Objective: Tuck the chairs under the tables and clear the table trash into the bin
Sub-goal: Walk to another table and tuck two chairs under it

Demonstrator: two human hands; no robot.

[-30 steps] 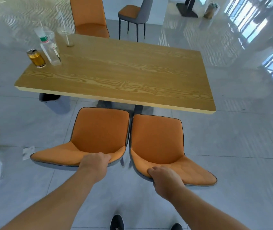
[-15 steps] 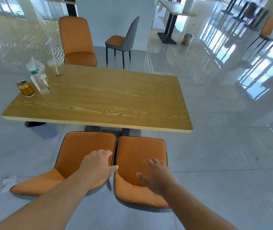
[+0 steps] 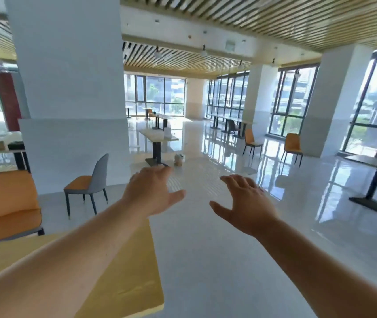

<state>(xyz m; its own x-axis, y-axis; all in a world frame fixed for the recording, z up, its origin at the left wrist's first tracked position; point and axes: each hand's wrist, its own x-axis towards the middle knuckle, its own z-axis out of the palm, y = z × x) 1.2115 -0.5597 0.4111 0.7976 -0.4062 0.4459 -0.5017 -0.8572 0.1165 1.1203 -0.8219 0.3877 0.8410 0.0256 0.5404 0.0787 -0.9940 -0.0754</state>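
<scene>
Now both hands' fingers spread empty above wooden table, glossy floor.

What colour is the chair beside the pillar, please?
Grey shell, orange seat, in the head view.

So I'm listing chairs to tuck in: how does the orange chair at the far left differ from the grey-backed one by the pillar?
The orange chair is orange all over; the grey-backed chair has only an orange seat. The orange chair stands right at the wooden table, cut off by the frame; the grey-backed chair stands apart by the white pillar, its dark legs showing. Both are empty.
</scene>
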